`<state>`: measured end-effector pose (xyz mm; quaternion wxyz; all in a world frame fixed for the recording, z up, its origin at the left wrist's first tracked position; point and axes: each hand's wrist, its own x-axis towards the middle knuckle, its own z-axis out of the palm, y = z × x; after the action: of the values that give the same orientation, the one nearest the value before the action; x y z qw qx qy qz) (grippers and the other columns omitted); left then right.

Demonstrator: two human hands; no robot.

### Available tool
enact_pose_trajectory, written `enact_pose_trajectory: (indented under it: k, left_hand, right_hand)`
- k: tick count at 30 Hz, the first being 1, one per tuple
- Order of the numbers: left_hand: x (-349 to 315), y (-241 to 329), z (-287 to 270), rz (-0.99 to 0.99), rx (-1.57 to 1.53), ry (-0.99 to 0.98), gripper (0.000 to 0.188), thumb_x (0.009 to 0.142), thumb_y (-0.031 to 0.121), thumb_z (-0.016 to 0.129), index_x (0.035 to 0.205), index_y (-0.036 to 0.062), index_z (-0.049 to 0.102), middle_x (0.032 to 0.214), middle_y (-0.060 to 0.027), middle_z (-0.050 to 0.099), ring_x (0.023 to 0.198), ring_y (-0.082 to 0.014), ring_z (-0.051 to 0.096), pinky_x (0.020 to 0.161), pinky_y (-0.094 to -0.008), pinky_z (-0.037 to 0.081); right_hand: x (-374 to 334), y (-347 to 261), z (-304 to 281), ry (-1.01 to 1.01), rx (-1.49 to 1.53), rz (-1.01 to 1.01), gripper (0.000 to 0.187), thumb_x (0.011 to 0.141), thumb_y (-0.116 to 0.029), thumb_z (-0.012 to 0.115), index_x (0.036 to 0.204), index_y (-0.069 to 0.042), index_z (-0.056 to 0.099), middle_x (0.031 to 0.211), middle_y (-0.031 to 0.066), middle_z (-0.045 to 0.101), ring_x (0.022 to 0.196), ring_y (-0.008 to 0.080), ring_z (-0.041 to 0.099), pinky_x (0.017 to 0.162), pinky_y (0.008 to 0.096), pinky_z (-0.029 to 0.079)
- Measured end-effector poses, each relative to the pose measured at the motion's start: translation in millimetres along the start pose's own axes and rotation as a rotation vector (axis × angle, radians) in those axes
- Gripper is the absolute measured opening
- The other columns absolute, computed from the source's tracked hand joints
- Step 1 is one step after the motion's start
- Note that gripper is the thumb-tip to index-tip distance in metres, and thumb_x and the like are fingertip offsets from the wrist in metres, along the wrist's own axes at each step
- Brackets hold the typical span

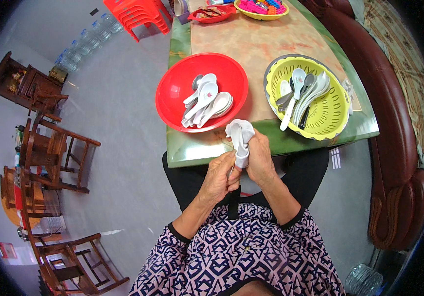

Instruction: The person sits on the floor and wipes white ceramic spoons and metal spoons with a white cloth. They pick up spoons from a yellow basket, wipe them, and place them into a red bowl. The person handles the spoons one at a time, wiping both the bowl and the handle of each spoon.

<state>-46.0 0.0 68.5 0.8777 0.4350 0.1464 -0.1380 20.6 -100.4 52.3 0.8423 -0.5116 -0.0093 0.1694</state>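
Observation:
Above the table's near edge, my right hand (260,157) is closed on a bunched white cloth (241,134). My left hand (220,172) is closed just below and left of it, gripping what looks like a spoon by its thin handle (230,170). The cloth covers the rest of that piece. Just beyond my left hand, a red basin (172,93) holds several white spoons (205,94) piled together. To the right, a yellow slotted basket (328,116) sits in a grey bowl (269,66) and holds several white and dark spoons and ladles (298,81).
The table (256,44) has a green marbled border. At its far end stand a red dish (212,18) and a yellow basket of colourful toys (261,16). A brown leather sofa (394,123) runs along the right. Wooden chairs (56,153) and stacked red stools (140,15) stand left.

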Motion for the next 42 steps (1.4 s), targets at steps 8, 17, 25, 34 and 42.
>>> enact_pose_trajectory:
  k: [8,17,25,34,42]
  left_hand:
    - [2,7,-5,0.109,0.257,0.097,0.032,0.099,0.032,0.044,0.084,0.007,0.056,0.055,0.0037,0.043,0.042,-0.0031,0.033,0.037,-0.0194,0.027]
    - [18,32,-7,0.526,0.882,0.212,0.032,0.097,0.023,0.048,0.077,-0.0015,0.055,0.056,0.0008,0.042,0.054,-0.0065,0.041,0.049,-0.0265,0.036]
    - [38,74,-15,0.638,1.532,0.617,0.034,0.091,0.027,0.054,0.071,0.0007,0.062,0.054,-0.0129,0.053,0.047,-0.0235,0.05,0.049,-0.0364,0.038]
    - [69,81,-5,0.867,1.715,0.749,0.02,0.084,0.023,0.063,0.075,0.0044,0.066,0.065,-0.0127,0.061,0.061,-0.0314,0.058,0.055,-0.0413,0.044]
    - [88,77,-21,0.857,1.847,0.762,0.013,0.078,0.02,0.067,0.079,0.0076,0.069,0.071,-0.0067,0.057,0.071,-0.0262,0.055,0.056,-0.041,0.04]
  right_hand:
    - [-15,1,3,0.03,-0.623,-0.469,0.023,0.094,-0.015,0.046,0.091,0.006,0.052,0.079,0.0159,0.05,0.07,0.0293,0.052,0.063,0.0371,0.042]
    - [-36,-17,5,-0.12,-1.057,-0.785,0.011,0.079,-0.005,0.06,0.08,0.002,0.052,0.077,0.0147,0.049,0.068,0.033,0.052,0.06,0.0419,0.043]
    - [-35,-12,-17,-0.217,-0.88,-0.611,0.012,0.08,-0.006,0.062,0.078,0.002,0.054,0.076,0.0152,0.052,0.067,0.0326,0.055,0.059,0.0404,0.044]
    - [-7,-3,-38,0.029,-1.002,-0.671,0.013,0.075,-0.003,0.065,0.077,0.002,0.053,0.077,0.015,0.052,0.07,0.0349,0.054,0.061,0.0418,0.044]
    - [25,10,-49,0.017,-1.145,-0.766,0.013,0.071,-0.001,0.065,0.078,0.001,0.053,0.08,0.0155,0.052,0.073,0.0343,0.055,0.063,0.0421,0.045]
